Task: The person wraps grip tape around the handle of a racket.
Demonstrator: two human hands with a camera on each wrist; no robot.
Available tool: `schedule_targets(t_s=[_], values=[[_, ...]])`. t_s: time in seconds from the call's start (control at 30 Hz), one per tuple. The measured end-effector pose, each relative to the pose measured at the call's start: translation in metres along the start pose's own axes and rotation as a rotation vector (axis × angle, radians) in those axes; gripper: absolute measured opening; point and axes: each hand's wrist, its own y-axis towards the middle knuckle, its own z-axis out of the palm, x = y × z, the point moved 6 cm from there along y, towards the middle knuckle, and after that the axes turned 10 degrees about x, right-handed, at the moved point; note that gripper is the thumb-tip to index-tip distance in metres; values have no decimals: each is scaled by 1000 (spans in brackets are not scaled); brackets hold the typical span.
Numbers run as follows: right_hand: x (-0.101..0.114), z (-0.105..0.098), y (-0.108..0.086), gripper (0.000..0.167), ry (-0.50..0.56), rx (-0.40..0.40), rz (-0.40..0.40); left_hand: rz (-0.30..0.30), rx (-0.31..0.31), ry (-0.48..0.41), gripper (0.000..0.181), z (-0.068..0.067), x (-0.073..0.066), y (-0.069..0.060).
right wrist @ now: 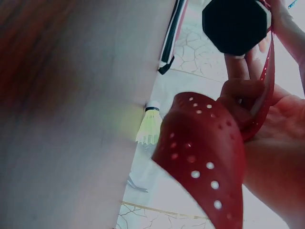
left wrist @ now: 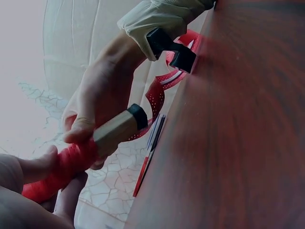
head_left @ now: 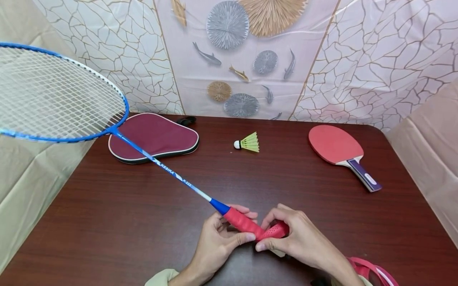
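A blue badminton racket (head_left: 166, 169) slants across the head view, red perforated tape wound round its handle (head_left: 243, 222). The left hand (head_left: 218, 242) holds the wrapped part, thumb on the near side, fingers behind. At the lower end the right hand (head_left: 297, 234) pinches the tape and handle between thumb and fingers. Bare wooden handle (left wrist: 116, 132) with a black end cap (left wrist: 138, 116) shows past the wrap in the left wrist view. A loose length of tape (right wrist: 205, 148) hangs from the right hand (right wrist: 267, 109) in the right wrist view.
A maroon paddle case (head_left: 154, 135) lies at the back left under the racket shaft. A yellow shuttlecock (head_left: 247, 142) lies at the back middle, and a red table-tennis paddle (head_left: 336, 145) at the back right. More loose tape (head_left: 373, 270) is by the right forearm at the near edge.
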Motion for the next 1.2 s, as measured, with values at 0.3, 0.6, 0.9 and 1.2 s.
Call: schedule_targets(t_s=[0.3,0.6,0.9,1.2], values=[[1,1,1,34,2,-5,-12,-42,-5,63,38,2,0,0],[-1,-5,0,20,18,53,-98,-99,-20,106,37,-3,1,1],[5,-5,-1,17,-37,84,-221,-165,-44,127,39,-5,2,1],[10,-6,0,20,-38,30,-213,-143,-43,141,37,-6,2,1]])
